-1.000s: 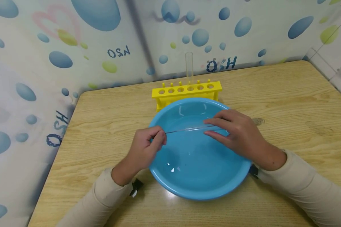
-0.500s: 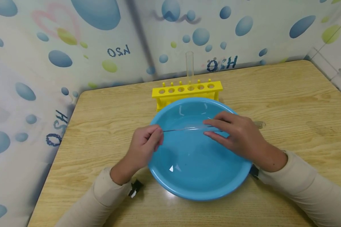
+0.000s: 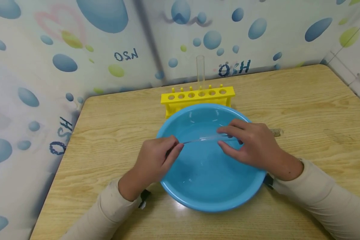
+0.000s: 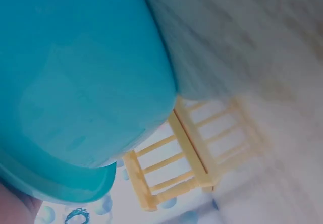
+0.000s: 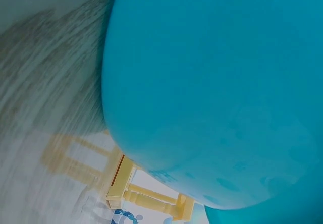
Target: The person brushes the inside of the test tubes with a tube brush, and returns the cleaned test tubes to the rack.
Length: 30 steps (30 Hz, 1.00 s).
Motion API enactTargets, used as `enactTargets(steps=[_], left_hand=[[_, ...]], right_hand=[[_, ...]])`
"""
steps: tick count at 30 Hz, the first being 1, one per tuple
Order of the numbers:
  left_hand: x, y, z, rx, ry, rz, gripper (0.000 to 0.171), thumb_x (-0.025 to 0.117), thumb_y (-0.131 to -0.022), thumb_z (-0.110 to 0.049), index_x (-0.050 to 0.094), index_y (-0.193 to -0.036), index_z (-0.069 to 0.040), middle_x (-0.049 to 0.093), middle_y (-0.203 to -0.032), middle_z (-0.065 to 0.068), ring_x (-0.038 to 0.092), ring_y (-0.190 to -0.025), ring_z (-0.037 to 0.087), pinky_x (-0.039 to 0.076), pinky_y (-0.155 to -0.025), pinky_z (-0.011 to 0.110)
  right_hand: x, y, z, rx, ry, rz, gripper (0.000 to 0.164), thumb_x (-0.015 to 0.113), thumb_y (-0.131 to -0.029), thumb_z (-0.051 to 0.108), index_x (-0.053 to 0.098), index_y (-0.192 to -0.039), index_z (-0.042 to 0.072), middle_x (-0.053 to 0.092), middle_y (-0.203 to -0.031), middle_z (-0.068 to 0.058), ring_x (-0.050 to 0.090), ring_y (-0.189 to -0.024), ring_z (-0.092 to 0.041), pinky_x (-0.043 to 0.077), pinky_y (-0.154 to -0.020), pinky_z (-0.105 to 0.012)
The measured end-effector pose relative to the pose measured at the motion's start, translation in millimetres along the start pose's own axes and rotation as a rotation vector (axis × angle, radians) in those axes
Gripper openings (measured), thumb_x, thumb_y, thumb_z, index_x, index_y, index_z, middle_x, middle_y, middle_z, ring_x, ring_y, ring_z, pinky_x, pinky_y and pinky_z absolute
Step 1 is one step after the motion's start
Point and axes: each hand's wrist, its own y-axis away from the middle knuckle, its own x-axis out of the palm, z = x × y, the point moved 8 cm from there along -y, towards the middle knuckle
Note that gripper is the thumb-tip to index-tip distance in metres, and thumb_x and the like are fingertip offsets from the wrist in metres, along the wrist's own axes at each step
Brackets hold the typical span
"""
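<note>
In the head view my left hand (image 3: 157,156) pinches the thin wire handle of a test tube brush (image 3: 192,141) between thumb and fingers. The wire runs into a clear test tube (image 3: 210,137), held level over the blue basin (image 3: 210,206). My right hand (image 3: 252,141) holds the tube from above, thumb on the near side and fingers on the far side. Beyond that hand a greyish end (image 3: 277,132) shows; the palm hides the stretch between. In the left wrist view a bit of the left hand (image 4: 15,209) shows below the basin rim.
A yellow test tube rack (image 3: 198,96) stands right behind the basin, with one clear upright test tube (image 3: 200,71) in it. All stand on a wooden table (image 3: 114,123) against a patterned wall (image 3: 156,30). The basin's side fills much of both wrist views.
My left hand first drew back slightly to the left, then came right toward the tube, shortening the visible wire. The right hand stays nearly in place on the tube.
</note>
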Motion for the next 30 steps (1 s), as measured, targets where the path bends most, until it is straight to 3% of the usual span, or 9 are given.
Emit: enactTargets(steps=[3, 6, 10, 14, 17, 22, 30], left_hand=[[-1.3, -0.8, -5.5, 0.057, -0.046, -0.017, 0.048, 0.037, -0.107, -0.043, 0.051, -0.073, -0.013, 0.039, -0.056, -0.004, 0.039, -0.05, 0.006, 0.032, -0.046, 0.015], [-1.9, -1.5, -8.8, 0.089, -0.059, -0.028, 0.051, 0.034, -0.107, -0.046, 0.048, -0.069, -0.014, 0.038, -0.055, -0.004, 0.038, -0.049, 0.007, 0.03, -0.046, 0.015], [0.8, -1.4, -6.1, 0.071, -0.025, -0.016, 0.057, 0.031, -0.108, -0.045, 0.05, -0.066, -0.013, 0.04, -0.055, -0.004, 0.04, -0.05, 0.006, 0.034, -0.047, 0.015], [7.8, 0.0, 7.2, -0.028, 0.166, 0.022, 0.061, 0.033, -0.109, -0.04, 0.051, -0.058, -0.013, 0.045, -0.052, -0.003, 0.04, -0.05, 0.003, 0.035, -0.046, 0.016], [10.3, 1.3, 16.9, -0.099, 0.337, 0.025, 0.061, 0.037, -0.11, -0.033, 0.05, -0.054, -0.011, 0.048, -0.05, -0.001, 0.041, -0.049, 0.004, 0.035, -0.045, 0.019], [7.0, 3.2, 24.8, -0.18, 0.522, 0.009, 0.059, 0.04, -0.109, -0.026, 0.048, -0.054, -0.007, 0.051, -0.049, 0.003, 0.048, -0.049, 0.009, 0.041, -0.046, 0.025], [1.6, 5.8, 32.9, -0.211, 0.617, -0.049, 0.064, 0.04, -0.109, -0.029, 0.042, -0.05, -0.006, 0.048, -0.045, 0.005, 0.048, -0.045, 0.012, 0.036, -0.041, 0.027]], right_hand=[[0.3, 1.2, -1.0, -0.004, -0.008, 0.007, 0.03, 0.083, -0.075, 0.024, 0.077, -0.102, 0.011, 0.067, -0.082, 0.0, 0.066, -0.066, -0.011, 0.048, -0.052, -0.021], [-0.1, 2.1, -1.7, -0.01, -0.019, 0.005, 0.03, 0.082, -0.076, 0.024, 0.077, -0.103, 0.012, 0.067, -0.082, 0.0, 0.063, -0.062, -0.009, 0.046, -0.051, -0.02], [-0.7, 2.4, -1.7, -0.02, -0.032, 0.0, 0.031, 0.081, -0.08, 0.029, 0.077, -0.106, 0.013, 0.067, -0.083, -0.001, 0.057, -0.058, -0.008, 0.045, -0.05, -0.019], [-1.1, 2.3, 0.2, -0.038, -0.041, -0.016, 0.045, 0.059, -0.096, 0.054, 0.077, -0.108, 0.014, 0.068, -0.084, -0.001, 0.057, -0.06, -0.007, 0.046, -0.051, -0.019], [-2.1, 1.8, 2.6, -0.056, -0.046, -0.037, 0.062, 0.042, -0.097, 0.063, 0.077, -0.109, 0.014, 0.067, -0.085, -0.002, 0.058, -0.062, -0.008, 0.047, -0.051, -0.019], [-4.4, 0.4, 6.7, -0.077, -0.041, -0.06, 0.061, 0.042, -0.097, 0.061, 0.077, -0.111, 0.014, 0.067, -0.086, -0.003, 0.059, -0.065, -0.01, 0.05, -0.053, -0.022], [-3.8, -1.0, 7.0, -0.037, -0.026, -0.073, 0.061, 0.041, -0.097, 0.061, 0.076, -0.113, 0.014, 0.066, -0.086, -0.004, 0.06, -0.066, -0.012, 0.054, -0.056, -0.025]])
